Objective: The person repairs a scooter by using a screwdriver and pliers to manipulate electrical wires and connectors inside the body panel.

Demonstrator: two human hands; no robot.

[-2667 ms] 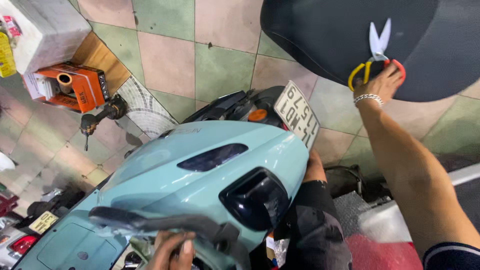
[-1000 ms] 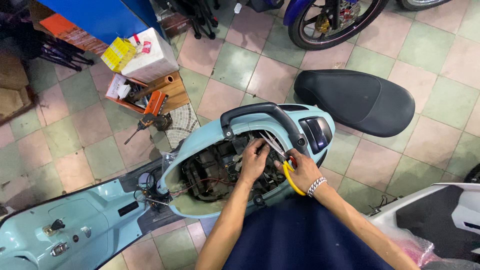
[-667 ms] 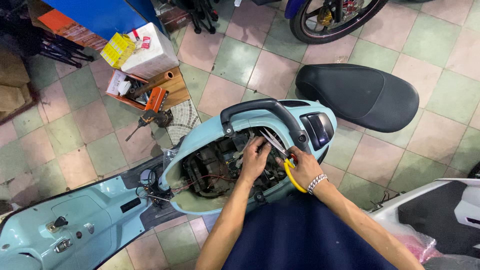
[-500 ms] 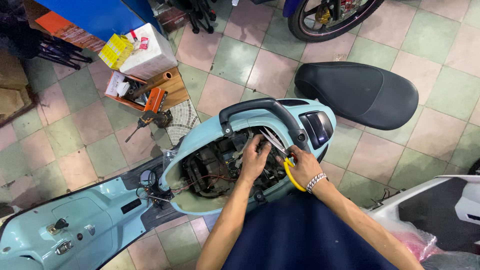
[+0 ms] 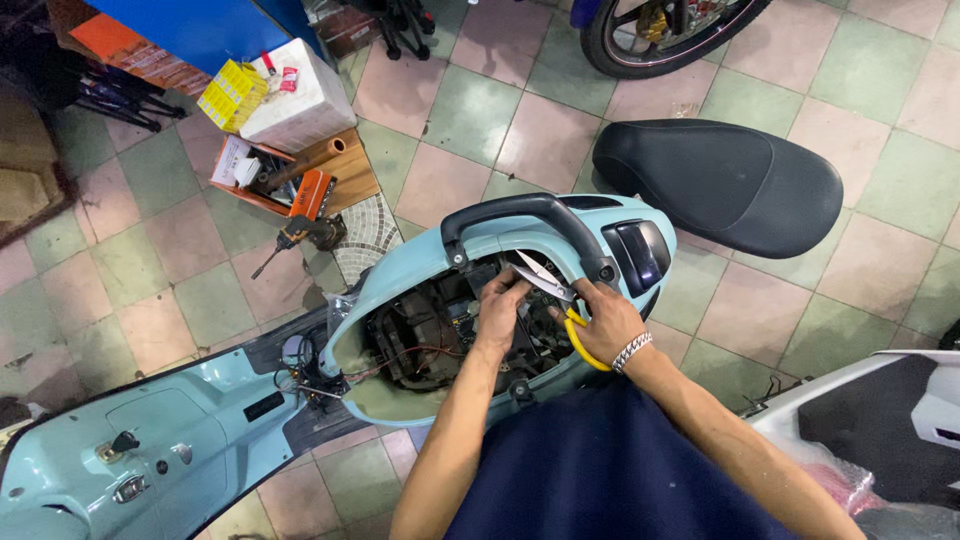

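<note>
Scissors (image 5: pixel 548 285) with yellow handles are gripped in the right hand (image 5: pixel 605 318), fingers closed through the loops, blades parted and pointed into the open engine bay (image 5: pixel 440 325) of the pale blue scooter (image 5: pixel 400 265). Just beside the blades, the left hand (image 5: pixel 500 305) is pinched on wiring inside the bay. A cutting step appears to be in hand; the next snip would call for the strand to be held taut and clear of neighbouring cables, which are crowded and hard to tell apart. Room is tight: the black grab rail (image 5: pixel 530 215) arches directly behind the bay and the bay's rim closes in on both wrists. Beyond the rail, the removed black seat (image 5: pixel 720 185) lies on the tiled floor (image 5: pixel 470 110).
</note>
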